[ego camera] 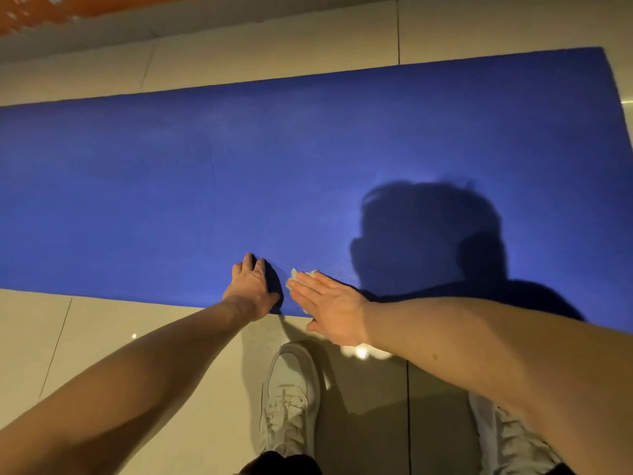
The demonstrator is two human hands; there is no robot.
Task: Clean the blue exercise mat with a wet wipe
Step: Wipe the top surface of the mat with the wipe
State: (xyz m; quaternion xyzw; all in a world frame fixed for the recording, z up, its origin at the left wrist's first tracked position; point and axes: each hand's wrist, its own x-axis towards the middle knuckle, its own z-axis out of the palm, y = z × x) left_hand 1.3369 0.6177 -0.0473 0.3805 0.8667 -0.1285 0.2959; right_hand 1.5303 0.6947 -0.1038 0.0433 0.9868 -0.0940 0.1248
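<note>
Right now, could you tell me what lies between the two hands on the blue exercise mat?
In the head view, only a narrow shadowed strip of blue exercise mat separates left hand from right hand, whose fingers press the white wet wipe.

glossy beige tiled floor [137, 354], dark grout lines, orange strip [51, 12] top left

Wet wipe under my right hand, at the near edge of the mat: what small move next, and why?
Probably slide the right hand forward, pushing the wet wipe away across the blue mat. The wipe sits inside the near edge under flat fingers, the left hand rests on the mat beside it, and most of the mat lies beyond.
</note>
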